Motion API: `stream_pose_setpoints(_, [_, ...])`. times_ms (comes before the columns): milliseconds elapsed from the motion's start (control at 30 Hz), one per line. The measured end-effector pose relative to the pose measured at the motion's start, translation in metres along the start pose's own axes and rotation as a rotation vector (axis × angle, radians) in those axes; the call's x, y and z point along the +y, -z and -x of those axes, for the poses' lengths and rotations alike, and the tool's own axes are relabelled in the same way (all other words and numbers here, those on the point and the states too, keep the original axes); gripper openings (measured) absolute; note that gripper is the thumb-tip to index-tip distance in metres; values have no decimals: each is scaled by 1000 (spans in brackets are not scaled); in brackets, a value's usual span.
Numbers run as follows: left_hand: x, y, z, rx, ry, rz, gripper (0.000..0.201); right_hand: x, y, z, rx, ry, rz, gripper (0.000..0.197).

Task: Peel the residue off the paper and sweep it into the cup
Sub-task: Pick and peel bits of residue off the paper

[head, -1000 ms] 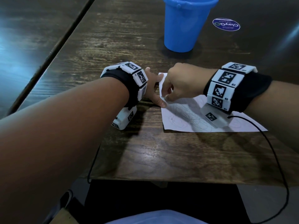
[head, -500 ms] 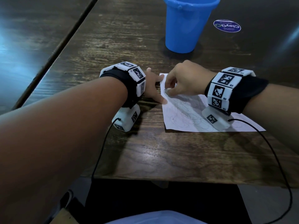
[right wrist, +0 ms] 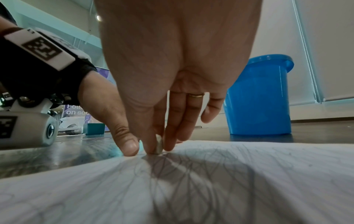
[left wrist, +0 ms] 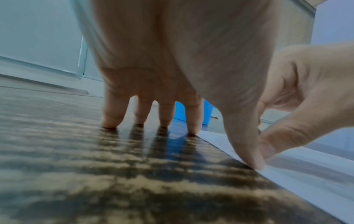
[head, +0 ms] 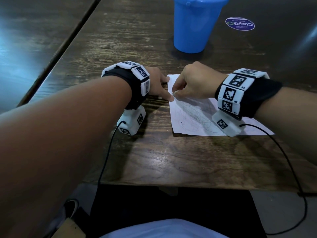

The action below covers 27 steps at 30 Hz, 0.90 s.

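Observation:
A white paper sheet (head: 197, 117) covered in pencil scribbles lies on the dark wooden table (head: 154, 160). My left hand (head: 164, 88) pins the sheet's left edge, the thumb (left wrist: 249, 151) and the index fingertip (left wrist: 193, 128) pressing down and the other fingers straight on the wood. My right hand (head: 176, 92) pinches a small pale lump (right wrist: 158, 144) between thumb and fingers and presses it onto the paper (right wrist: 191, 181) right beside the left thumb. The blue cup (head: 195, 26) stands upright beyond both hands, apart from the sheet.
A round purple sticker (head: 239, 23) lies flat to the right of the cup. A seam (head: 68, 40) between two tabletops runs along the left. Black cables (head: 283, 152) trail from both wrist cameras over the table's near edge (head: 171, 186).
My right hand's fingertips have slid a little way up the sheet's left margin, still pinching the lump. The left hand has stayed on the paper's edge.

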<state>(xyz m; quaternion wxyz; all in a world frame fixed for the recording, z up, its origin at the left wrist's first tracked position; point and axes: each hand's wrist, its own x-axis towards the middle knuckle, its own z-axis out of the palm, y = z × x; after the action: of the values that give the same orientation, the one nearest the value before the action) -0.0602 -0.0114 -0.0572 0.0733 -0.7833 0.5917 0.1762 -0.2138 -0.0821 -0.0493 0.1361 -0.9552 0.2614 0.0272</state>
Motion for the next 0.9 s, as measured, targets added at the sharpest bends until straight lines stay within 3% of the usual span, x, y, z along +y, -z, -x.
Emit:
stream_pose_setpoints(433, [4,5,5,-44,-55,3,81,-4,1,2,-23,3,13,12])
stream_pose_setpoints(700, [2,4,1,-43,-57,-14,82,-3,-1,14,-114,136,9,7])
stream_pose_setpoints(900, [1,2,0,-53,-49,-9,82,-7,2,5,-49,66,68,10])
